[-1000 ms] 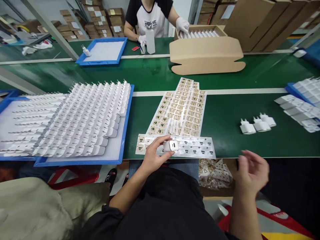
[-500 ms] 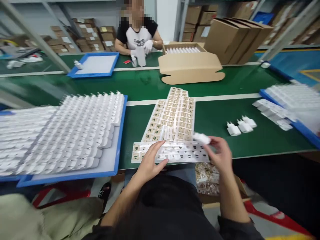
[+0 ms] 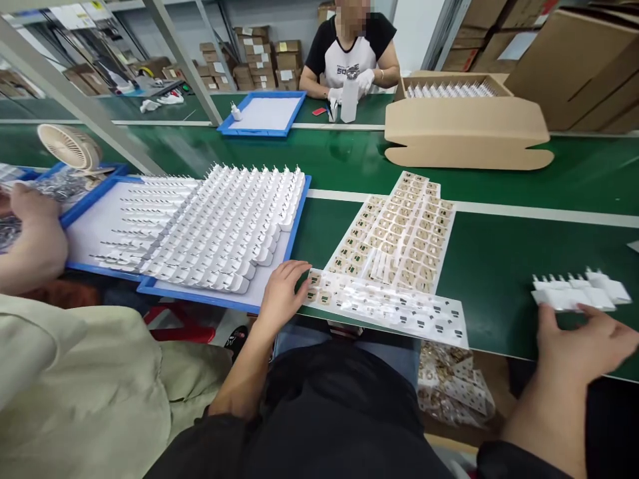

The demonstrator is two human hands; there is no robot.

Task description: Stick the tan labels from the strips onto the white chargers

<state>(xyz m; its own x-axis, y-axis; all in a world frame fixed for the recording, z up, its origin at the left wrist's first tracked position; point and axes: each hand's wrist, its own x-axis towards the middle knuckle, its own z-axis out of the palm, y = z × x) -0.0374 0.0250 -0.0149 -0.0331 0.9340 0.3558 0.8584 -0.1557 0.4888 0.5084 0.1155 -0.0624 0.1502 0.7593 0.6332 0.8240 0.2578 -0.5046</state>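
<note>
My left hand [image 3: 284, 293] lies at the left end of a white sticker sheet [image 3: 384, 306], fingers extended and thumb apart, fingertips at the sheet's edge. More sheets with gold-brown stickers [image 3: 394, 226] fan out behind it. At the right, my right hand [image 3: 579, 339] is open, its thumb and fingertip against the near side of a white plug charger [image 3: 558, 298]. Several such chargers [image 3: 606, 287] stand close together there, pins up. To the left, a blue-rimmed tray [image 3: 304, 199] holds rows of white chargers [image 3: 224, 226].
A co-worker with white gloves [image 3: 367, 80] handles a pale piece across the green table [image 3: 344, 156]. An open cardboard box [image 3: 464, 130] and a blue tray [image 3: 262, 110] stand there. Another person's hand [image 3: 37, 219] is at the far left, near a small fan [image 3: 70, 146]. Below lies a bag of scraps [image 3: 454, 386].
My right hand has gone from the sticker sheets to the chargers at the right, setting its charger down beside them. My left hand has shifted to the sheet's left end. The view has turned left.
</note>
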